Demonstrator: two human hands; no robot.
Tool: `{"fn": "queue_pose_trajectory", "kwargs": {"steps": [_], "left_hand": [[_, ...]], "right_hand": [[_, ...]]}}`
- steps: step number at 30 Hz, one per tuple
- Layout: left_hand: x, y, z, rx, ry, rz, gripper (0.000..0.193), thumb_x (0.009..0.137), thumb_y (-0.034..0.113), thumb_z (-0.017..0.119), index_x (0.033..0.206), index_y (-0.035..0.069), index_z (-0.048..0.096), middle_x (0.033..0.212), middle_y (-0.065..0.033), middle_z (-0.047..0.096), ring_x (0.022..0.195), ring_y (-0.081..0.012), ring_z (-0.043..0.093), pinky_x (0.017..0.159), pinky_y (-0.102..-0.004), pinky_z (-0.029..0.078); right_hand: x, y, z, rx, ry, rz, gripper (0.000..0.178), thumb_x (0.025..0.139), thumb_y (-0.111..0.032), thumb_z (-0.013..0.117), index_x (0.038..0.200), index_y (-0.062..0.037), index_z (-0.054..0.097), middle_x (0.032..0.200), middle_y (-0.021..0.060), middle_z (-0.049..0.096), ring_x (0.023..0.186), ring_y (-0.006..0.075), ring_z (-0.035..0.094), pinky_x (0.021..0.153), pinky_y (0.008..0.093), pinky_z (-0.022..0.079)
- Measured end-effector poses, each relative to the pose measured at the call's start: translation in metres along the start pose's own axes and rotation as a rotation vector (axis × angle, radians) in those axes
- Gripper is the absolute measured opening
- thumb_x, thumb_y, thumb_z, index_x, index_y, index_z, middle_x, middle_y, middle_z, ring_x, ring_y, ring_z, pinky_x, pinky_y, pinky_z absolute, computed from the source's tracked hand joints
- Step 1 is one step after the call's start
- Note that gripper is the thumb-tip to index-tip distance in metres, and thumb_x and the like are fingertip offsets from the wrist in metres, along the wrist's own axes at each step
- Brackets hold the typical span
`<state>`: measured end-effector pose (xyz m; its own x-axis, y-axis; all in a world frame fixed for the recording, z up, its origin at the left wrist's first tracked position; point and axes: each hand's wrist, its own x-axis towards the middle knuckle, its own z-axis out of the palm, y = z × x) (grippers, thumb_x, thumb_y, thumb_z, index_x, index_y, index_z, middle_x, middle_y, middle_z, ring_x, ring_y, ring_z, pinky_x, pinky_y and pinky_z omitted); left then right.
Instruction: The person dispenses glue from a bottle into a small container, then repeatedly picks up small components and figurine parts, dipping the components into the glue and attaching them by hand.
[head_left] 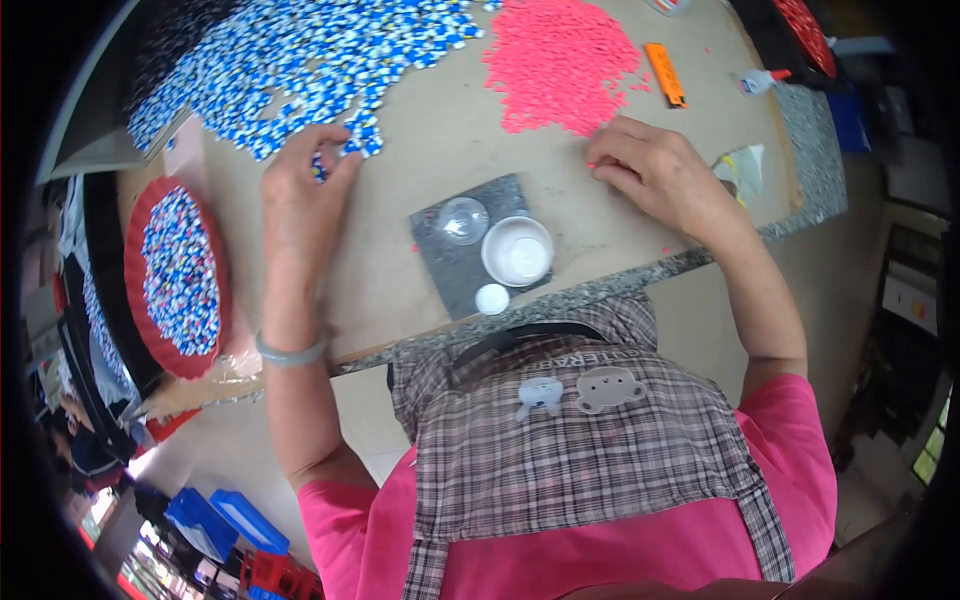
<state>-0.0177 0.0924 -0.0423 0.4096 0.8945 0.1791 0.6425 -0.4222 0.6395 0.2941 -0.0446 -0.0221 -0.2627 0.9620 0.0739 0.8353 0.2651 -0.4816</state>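
Observation:
At the near edge of a wide spread of small blue-and-white pieces (330, 60), my left hand (300, 185) is curled, with a small multicoloured piece (318, 168) between its thumb and fingers. My right hand (655, 175) is pinched beside a heap of small flat pink pieces (560, 65), and a bit of pink shows at its fingertips. Between the hands lies a dark grey mat (445, 270). On it stand a white round cup (518, 252), a clear dome-shaped piece (463, 221) and a small white disc (492, 299).
A red scalloped tray (222, 300) of blue, white and red pieces stands at the left. An orange cutter (666, 75), a small glue bottle (762, 81) and a torn plastic packet (742, 172) lie at the right. A black bin of red pieces (803, 35) is at the far right.

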Motion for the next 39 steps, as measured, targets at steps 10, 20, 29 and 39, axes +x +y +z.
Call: {"fn": "queue_pose_trajectory", "kwargs": {"steps": [10, 20, 29, 39], "left_hand": [[0.006, 0.001, 0.003, 0.1, -0.061, 0.148, 0.019, 0.076, 0.002, 0.067, 0.095, 0.001, 0.062, 0.076, -0.0126, 0.059, 0.066, -0.023, 0.058, 0.061, -0.0346, 0.047], [-0.006, -0.01, -0.004, -0.29, -0.028, -0.12, 0.012, 0.085, 0.008, 0.055, 0.093, 0.001, 0.061, 0.07, -0.0055, 0.058, 0.06, -0.0142, 0.056, 0.054, -0.0296, 0.044], [-0.032, 0.004, -0.001, -1.482, -0.23, -0.414, 0.015, 0.086, 0.008, 0.05, 0.098, 0.001, 0.056, 0.074, -0.0066, 0.056, 0.055, -0.0106, 0.048, 0.042, -0.0188, 0.026], [-0.036, 0.009, -0.001, -1.581, -0.249, -0.344, 0.017, 0.081, 0.006, 0.046, 0.095, 0.0, 0.053, 0.073, -0.0095, 0.054, 0.054, -0.0122, 0.043, 0.046, -0.022, 0.031]], "right_hand": [[-0.008, -0.001, 0.005, 0.02, 0.061, 0.043, 0.011, 0.08, -0.003, 0.061, 0.091, -0.0017, 0.06, 0.087, 0.0121, 0.06, 0.078, 0.0318, 0.061, 0.068, 0.0403, 0.051], [0.002, -0.012, -0.001, 0.036, 0.042, 0.048, 0.007, 0.078, 0.0, 0.06, 0.083, 0.0003, 0.056, 0.079, 0.0113, 0.056, 0.067, 0.0267, 0.058, 0.061, 0.035, 0.049], [0.002, -0.008, 0.017, 0.606, 0.044, 0.328, 0.004, 0.08, 0.003, 0.059, 0.081, 0.001, 0.056, 0.075, -0.0013, 0.056, 0.069, 0.0045, 0.053, 0.062, 0.019, 0.047], [0.011, -0.016, 0.017, 0.969, -0.025, 0.382, 0.006, 0.084, -0.001, 0.063, 0.085, -0.003, 0.057, 0.077, -0.0034, 0.057, 0.068, 0.0031, 0.054, 0.062, 0.0191, 0.047]]}}
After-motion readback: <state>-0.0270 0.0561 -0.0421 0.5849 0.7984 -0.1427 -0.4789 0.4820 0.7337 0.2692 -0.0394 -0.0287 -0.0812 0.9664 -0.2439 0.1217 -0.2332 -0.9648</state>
